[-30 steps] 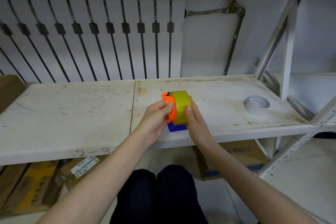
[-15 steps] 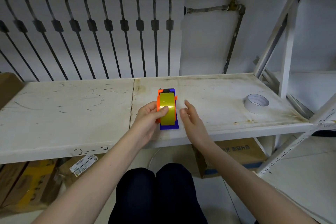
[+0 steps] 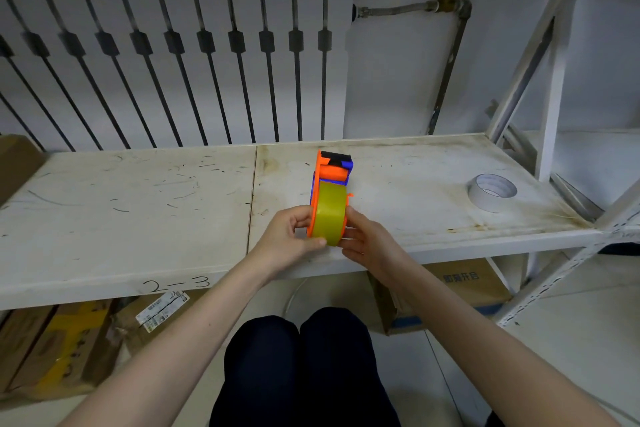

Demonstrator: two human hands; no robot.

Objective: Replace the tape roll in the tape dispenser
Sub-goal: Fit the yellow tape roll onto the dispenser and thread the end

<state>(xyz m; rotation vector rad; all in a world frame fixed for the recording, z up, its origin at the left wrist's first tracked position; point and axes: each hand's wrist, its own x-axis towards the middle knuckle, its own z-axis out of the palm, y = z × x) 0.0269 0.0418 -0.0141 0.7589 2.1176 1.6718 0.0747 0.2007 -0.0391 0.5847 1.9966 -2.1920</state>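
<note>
An orange and blue tape dispenser (image 3: 333, 170) points away from me over the white shelf (image 3: 138, 204), near its front edge. A yellow-green tape roll (image 3: 331, 213) sits in its near end. My left hand (image 3: 289, 243) grips the dispenser's orange left side, thumb across the roll's lower edge. My right hand (image 3: 369, 246) holds the roll's right side with its fingertips. A second, white tape roll (image 3: 491, 192) lies flat on the shelf far to the right, apart from both hands.
A white radiator (image 3: 173, 62) and a pipe with a red valve (image 3: 450, 3) stand behind the shelf. Slanted white shelf struts (image 3: 540, 55) rise at the right. Cardboard boxes (image 3: 460, 291) sit under the shelf. My knees (image 3: 298, 357) are below its front edge.
My right hand, off the roll half a second ago, has come back onto its right side. The dispenser now lies stretched out away from me, held by both hands.
</note>
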